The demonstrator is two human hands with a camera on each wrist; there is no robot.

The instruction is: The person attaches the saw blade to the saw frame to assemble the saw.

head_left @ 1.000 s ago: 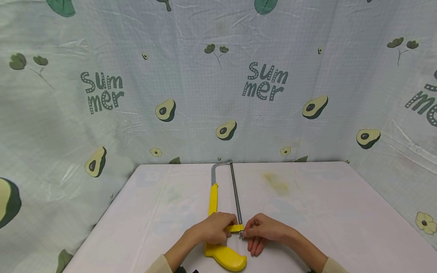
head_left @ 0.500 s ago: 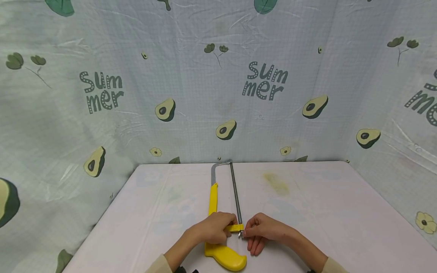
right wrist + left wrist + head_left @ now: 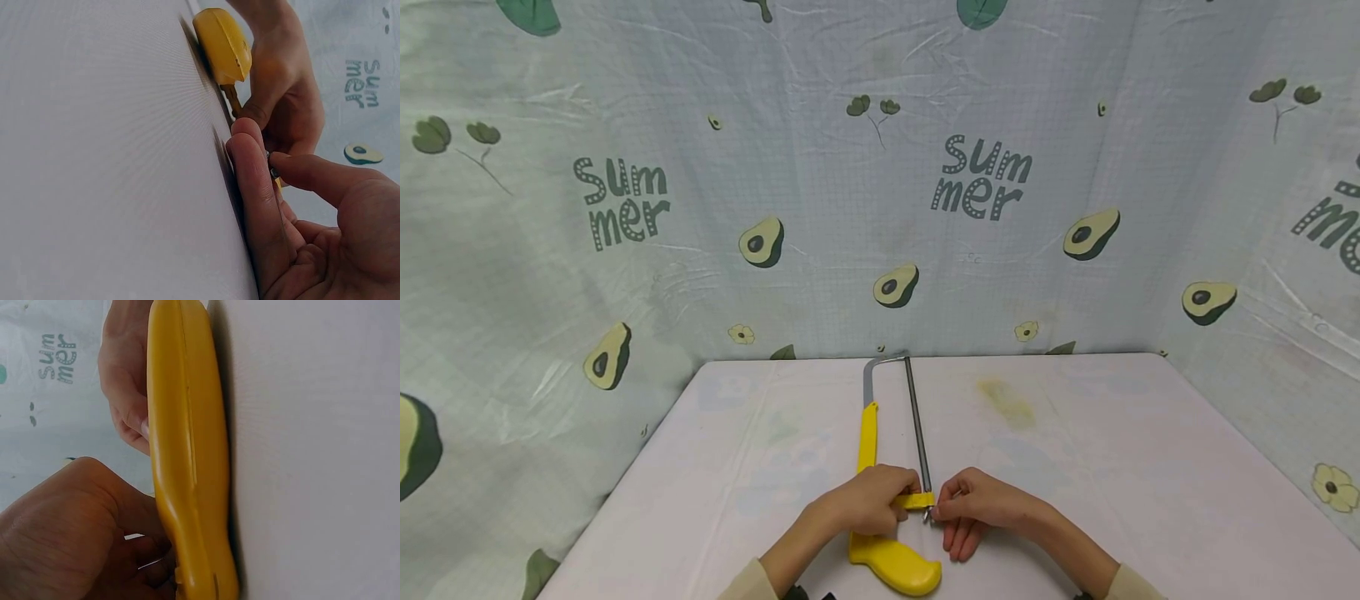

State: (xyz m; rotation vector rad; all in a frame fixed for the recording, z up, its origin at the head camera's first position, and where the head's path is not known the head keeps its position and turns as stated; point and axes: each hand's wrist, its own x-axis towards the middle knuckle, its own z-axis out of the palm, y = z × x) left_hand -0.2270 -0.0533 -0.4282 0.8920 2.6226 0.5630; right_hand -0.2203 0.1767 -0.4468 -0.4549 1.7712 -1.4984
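A hacksaw with a yellow handle [image 3: 897, 567] and a grey bow lies flat on the table, its blade [image 3: 917, 421] on the right side. My left hand [image 3: 874, 500] grips the yellow frame near the short arm [image 3: 916, 501] that carries the blade's near end. At that end sits a small metal wing nut [image 3: 928, 517], which my right hand [image 3: 981, 504] pinches between thumb and index finger. In the right wrist view, the thumb presses the dark metal piece [image 3: 274, 172]; the fingers partly cover it. The yellow handle fills the middle of the left wrist view, hiding part of both hands.
A white table [image 3: 1075, 450] spreads around the saw, with a yellowish stain to its right. Behind and at both sides hangs a curtain [image 3: 820, 183] printed with avocados and lettering. The saw's far end lies close to the table's back edge.
The wing nut looks slightly turned in my right fingers. The saw and both hands stay in nearly the same place.
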